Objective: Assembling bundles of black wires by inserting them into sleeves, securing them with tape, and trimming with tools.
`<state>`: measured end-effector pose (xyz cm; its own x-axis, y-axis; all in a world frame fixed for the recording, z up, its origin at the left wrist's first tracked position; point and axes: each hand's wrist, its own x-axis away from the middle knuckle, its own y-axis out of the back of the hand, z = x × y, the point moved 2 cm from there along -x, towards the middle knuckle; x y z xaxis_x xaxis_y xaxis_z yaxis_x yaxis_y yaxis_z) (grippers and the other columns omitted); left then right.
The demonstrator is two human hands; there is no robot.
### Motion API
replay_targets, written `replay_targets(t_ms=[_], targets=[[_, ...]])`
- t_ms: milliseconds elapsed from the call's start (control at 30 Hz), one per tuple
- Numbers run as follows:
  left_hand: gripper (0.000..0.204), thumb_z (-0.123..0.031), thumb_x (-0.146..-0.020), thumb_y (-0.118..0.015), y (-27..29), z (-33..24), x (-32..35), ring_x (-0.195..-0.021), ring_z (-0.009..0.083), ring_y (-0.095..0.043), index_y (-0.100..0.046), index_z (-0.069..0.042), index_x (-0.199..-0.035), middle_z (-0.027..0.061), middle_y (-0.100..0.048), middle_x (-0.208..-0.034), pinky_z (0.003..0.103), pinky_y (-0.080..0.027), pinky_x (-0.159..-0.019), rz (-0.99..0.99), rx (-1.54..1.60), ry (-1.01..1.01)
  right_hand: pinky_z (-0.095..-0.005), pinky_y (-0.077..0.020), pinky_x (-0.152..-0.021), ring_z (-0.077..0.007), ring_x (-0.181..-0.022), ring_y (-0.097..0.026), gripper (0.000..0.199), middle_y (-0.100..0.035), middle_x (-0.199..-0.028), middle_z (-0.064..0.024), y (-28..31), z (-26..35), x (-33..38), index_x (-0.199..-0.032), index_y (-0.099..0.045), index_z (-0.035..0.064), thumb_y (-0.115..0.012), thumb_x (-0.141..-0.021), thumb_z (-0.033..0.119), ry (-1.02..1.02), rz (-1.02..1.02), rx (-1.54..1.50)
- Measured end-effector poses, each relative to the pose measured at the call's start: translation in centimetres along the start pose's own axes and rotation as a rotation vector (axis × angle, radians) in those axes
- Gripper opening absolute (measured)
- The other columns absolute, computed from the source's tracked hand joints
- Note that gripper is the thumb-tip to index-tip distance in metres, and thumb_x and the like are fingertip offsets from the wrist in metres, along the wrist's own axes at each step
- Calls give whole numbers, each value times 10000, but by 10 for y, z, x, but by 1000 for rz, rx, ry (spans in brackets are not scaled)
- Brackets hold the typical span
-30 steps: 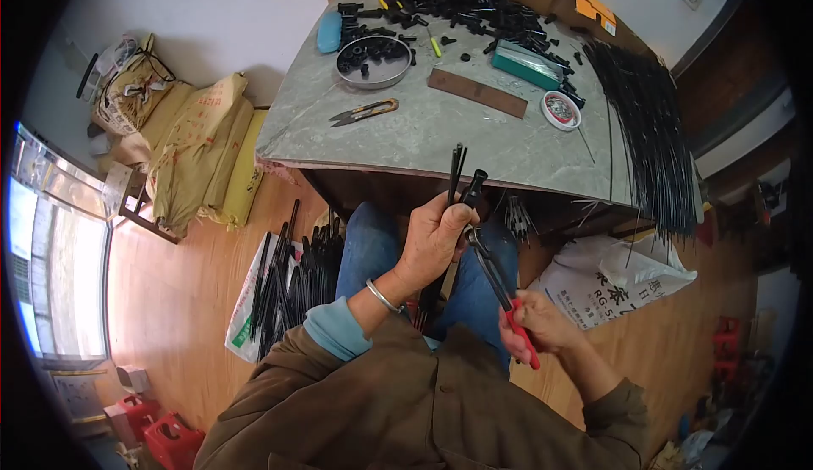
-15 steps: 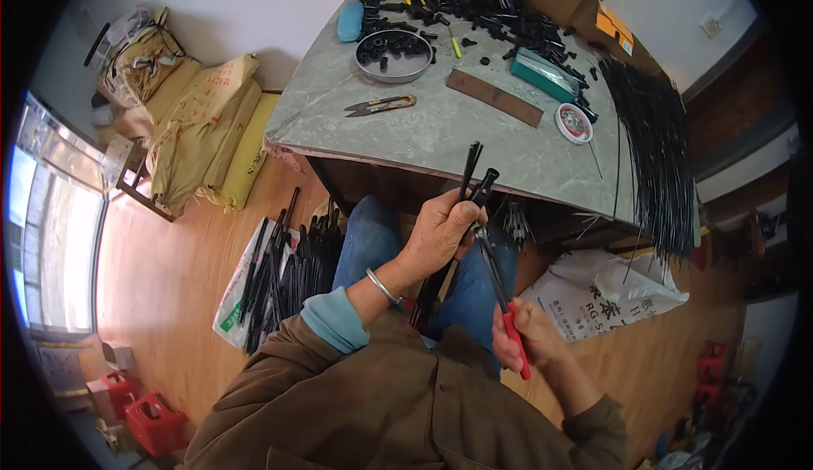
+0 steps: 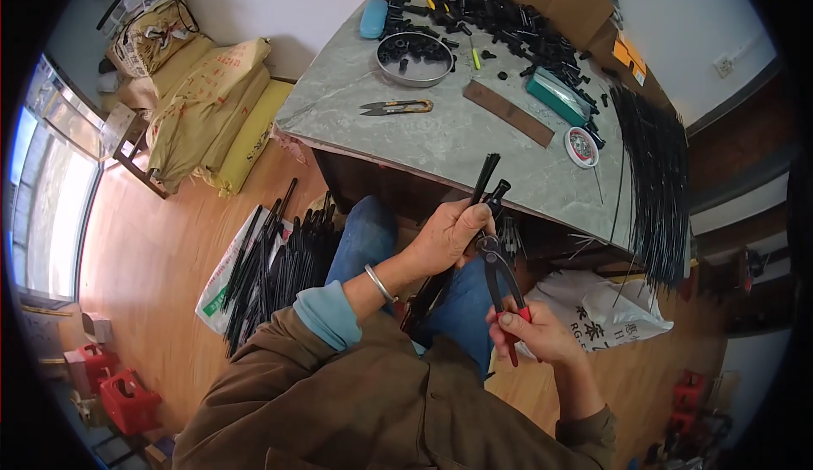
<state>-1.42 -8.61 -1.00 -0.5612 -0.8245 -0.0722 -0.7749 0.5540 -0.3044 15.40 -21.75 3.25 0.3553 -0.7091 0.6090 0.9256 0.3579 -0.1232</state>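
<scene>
My left hand [image 3: 453,231] is closed round a short black tubular fitting [image 3: 500,192] and a few thin black rods [image 3: 484,174], which stick up past the thumb. In my right hand [image 3: 542,332] are pincers [image 3: 493,260] with black arms and red grips, their handles spread apart. The pincers' head lies against the lower end of the fitting, just below my left fingers. Whether the jaws touch the fitting is hard to make out. Both hands are above my lap, in front of the table edge.
On the grey table [image 3: 339,123] are thread snips [image 3: 396,107], a metal bowl [image 3: 415,72] of black parts, a brown bar [image 3: 508,113], a green box [image 3: 559,97] and heaped black fittings [image 3: 500,17]. Long black rods [image 3: 652,182] hang over its right edge. More rods [image 3: 292,275] stand by my left leg.
The pincers' handles have gone from close together to spread apart, and the tool has turned to show its flat side. My left hand keeps its hold. The whole view has shifted slightly.
</scene>
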Motion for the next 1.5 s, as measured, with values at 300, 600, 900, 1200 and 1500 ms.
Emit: replay_targets(t_ms=[300, 600, 900, 1200, 1500], targets=[[598, -583, -937, -405, 1, 4, -4, -399, 62, -421, -559, -19, -810, 6, -473, -554, 210, -327, -372, 86, 125, 89, -310, -520, -543, -164, -643, -575, 330, -523, -732, -62, 1, 2, -3, -1118, -485, -38, -462, -988, 264, 31, 93, -66], [598, -589, -933, -409, 2, 4, -5, -381, 67, -404, -552, -24, -801, 6, -464, -541, 208, -316, -351, 122, 188, 134, -278, -454, -473, -128, -537, -502, 383, -489, -663, -36, -7, -6, -12, -995, -514, -10, -446, -985, 368, 20, 24, -157], [607, -569, -951, -379, 1, 4, -13, -393, 70, -393, -553, -20, -759, 10, -454, -527, 214, -319, -379, 86, 169, 175, -306, -416, -399, -157, -474, -492, 330, -482, -605, -33, -15, -10, -26, -916, -529, 10, -501, -959, 337, 19, -185, 46], [497, -463, -965, -428, 29, 30, -43, -389, 75, -442, -553, 9, -876, 49, -552, -564, 208, -342, -389, -298, 60, 179, -434, -455, -650, -365, -755, -601, 153, -614, -827, -164, 163, 79, -63, -944, -590, 52, -626, -809, 113, 561, -1246, 1227], [563, -491, -981, -363, 36, 35, -50, -386, 85, -439, -575, 22, -885, 50, -528, -504, 210, -355, -387, -245, -11, 211, -446, -479, -731, -366, -850, -633, 253, -668, -855, -184, 253, 136, -116, -933, -683, 60, -662, -797, 272, 33, -1176, 1202]])
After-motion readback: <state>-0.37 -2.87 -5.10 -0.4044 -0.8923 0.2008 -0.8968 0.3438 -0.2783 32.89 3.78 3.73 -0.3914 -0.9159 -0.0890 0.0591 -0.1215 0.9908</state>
